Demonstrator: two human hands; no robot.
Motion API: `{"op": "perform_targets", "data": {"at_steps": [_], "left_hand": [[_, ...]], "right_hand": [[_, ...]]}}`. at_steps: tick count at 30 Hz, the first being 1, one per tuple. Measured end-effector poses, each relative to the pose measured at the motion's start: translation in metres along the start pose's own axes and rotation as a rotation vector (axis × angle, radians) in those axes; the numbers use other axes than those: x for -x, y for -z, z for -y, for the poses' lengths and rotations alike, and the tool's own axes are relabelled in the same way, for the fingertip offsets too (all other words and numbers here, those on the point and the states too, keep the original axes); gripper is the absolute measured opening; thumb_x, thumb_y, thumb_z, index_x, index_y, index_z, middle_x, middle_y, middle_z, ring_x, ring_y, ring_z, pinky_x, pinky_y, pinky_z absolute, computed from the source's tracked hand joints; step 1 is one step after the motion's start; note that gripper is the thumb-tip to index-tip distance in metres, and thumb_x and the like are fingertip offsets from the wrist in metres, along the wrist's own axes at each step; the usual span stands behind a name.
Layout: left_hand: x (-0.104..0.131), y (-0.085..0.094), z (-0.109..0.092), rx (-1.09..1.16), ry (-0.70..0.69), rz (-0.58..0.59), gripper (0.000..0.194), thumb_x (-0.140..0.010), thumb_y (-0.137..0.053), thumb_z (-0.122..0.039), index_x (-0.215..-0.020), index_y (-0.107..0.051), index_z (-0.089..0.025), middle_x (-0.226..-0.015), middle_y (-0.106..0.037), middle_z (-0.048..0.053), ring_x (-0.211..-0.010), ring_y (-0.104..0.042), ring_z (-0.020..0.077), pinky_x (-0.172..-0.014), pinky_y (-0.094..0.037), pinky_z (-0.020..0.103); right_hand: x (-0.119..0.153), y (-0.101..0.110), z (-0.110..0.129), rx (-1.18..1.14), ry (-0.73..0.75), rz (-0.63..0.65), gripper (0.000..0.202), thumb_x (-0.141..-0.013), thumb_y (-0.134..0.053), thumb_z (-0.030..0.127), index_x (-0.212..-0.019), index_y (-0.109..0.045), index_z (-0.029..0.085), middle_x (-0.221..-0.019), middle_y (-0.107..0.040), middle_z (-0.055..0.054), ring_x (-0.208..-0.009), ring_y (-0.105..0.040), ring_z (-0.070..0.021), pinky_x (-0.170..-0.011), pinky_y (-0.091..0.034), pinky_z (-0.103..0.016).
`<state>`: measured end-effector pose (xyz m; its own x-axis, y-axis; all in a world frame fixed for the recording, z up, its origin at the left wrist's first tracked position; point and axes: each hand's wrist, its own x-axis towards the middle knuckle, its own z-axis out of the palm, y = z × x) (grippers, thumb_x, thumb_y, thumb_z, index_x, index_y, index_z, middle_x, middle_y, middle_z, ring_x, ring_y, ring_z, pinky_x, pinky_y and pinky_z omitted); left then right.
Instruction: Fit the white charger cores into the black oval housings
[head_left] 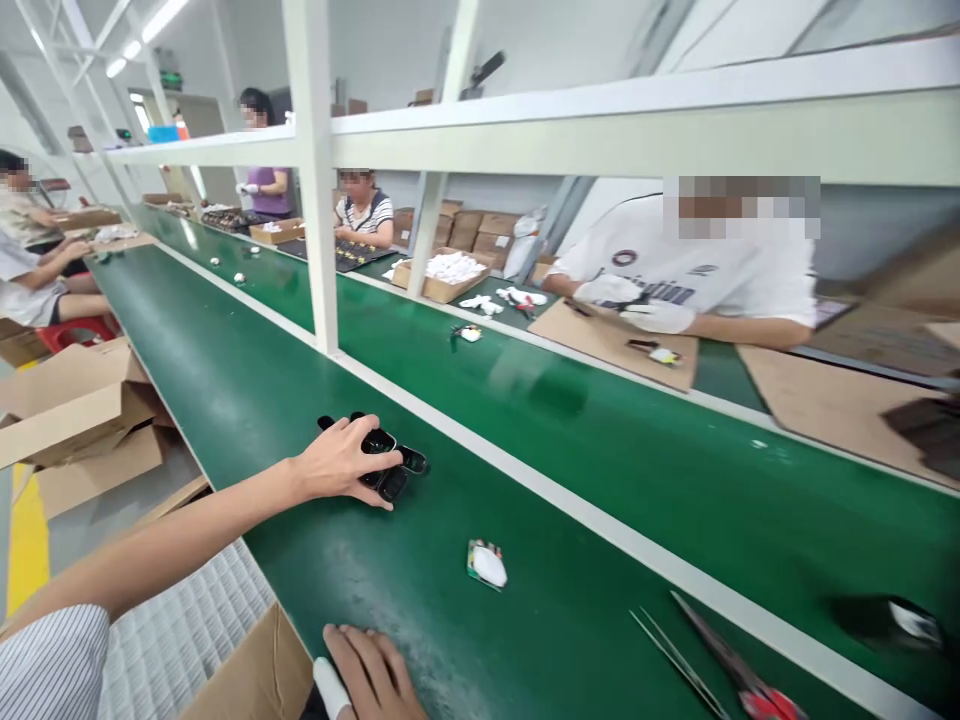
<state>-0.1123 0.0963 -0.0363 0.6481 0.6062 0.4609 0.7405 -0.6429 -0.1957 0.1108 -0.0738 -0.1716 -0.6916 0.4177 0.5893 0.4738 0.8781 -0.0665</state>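
Reaching out over the green work surface (285, 400), my left hand (346, 458) has its fingers spread over a small group of black oval parts (394, 485), which it grips or touches from above. Near the bottom edge my right hand (375, 675) lies flat on the surface, holding nothing, with a white cover on one finger. Between the hands and to the right sits a small circuit board with a white oval piece (487, 565). Tweezers (679, 660) and red-handled scissors (739, 665) lie at the lower right.
A white divider strip (555, 495) and an upright post (319, 200) split the long bench. Across it, a person in a white shirt (697, 265) works with gloved hands. Open cardboard boxes (75, 410) stand at the left. A blurred black object (889, 620) lies far right.
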Motion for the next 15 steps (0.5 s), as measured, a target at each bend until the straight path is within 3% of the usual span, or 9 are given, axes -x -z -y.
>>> {"op": "perform_targets", "data": {"at_steps": [4, 6, 9, 12, 15], "left_hand": [[-0.021, -0.017, -0.01, -0.008, -0.058, 0.14, 0.078, -0.081, -0.06, -0.086, -0.129, -0.07, -0.025, -0.117, -0.058, 0.018, -0.088, -0.064, 0.027, -0.076, -0.054, 0.039], [-0.022, -0.011, -0.015, -0.007, -0.064, 0.171, 0.083, -0.08, -0.061, -0.087, -0.135, -0.067, -0.025, -0.124, -0.06, 0.021, -0.094, -0.066, 0.03, -0.08, -0.054, 0.042], [-0.012, 0.015, -0.01, 0.047, -0.027, 0.14, 0.09, -0.083, -0.057, -0.087, -0.15, -0.056, -0.027, -0.139, -0.06, 0.02, -0.113, -0.064, 0.0352, -0.093, -0.053, 0.047], [0.025, 0.051, 0.032, 0.102, 0.194, -0.027, 0.073, -0.098, -0.049, -0.075, -0.152, -0.053, -0.027, -0.147, -0.059, 0.015, -0.132, -0.057, 0.034, -0.107, -0.048, 0.049], [0.108, 0.084, 0.096, 0.063, 0.718, -0.318, 0.055, -0.11, -0.037, -0.059, -0.145, -0.057, -0.021, -0.141, -0.063, 0.011, -0.13, -0.059, 0.0279, -0.109, -0.05, 0.049]], "right_hand": [[-0.007, -0.013, 0.005, 0.032, 0.01, -0.019, 0.043, -0.103, -0.045, 0.034, -0.139, -0.067, 0.027, -0.124, -0.077, -0.002, -0.118, -0.068, -0.0278, -0.105, -0.055, -0.04], [-0.011, -0.015, 0.005, 0.023, 0.03, -0.017, 0.042, -0.102, -0.047, 0.034, -0.138, -0.067, 0.026, -0.128, -0.076, -0.003, -0.124, -0.065, -0.0287, -0.109, -0.053, -0.041], [-0.012, -0.01, 0.003, -0.021, 0.046, -0.01, 0.042, -0.101, -0.049, 0.032, -0.139, -0.066, 0.025, -0.132, -0.074, -0.003, -0.13, -0.062, -0.0293, -0.112, -0.051, -0.042], [-0.003, 0.002, 0.004, -0.084, 0.043, -0.001, 0.044, -0.101, -0.05, 0.026, -0.143, -0.063, 0.023, -0.138, -0.071, -0.004, -0.134, -0.061, -0.0269, -0.116, -0.048, -0.041], [0.005, 0.017, 0.005, -0.119, 0.027, -0.005, 0.046, -0.103, -0.047, 0.022, -0.147, -0.06, 0.021, -0.144, -0.067, -0.004, -0.136, -0.061, -0.0267, -0.117, -0.049, -0.04]]}}
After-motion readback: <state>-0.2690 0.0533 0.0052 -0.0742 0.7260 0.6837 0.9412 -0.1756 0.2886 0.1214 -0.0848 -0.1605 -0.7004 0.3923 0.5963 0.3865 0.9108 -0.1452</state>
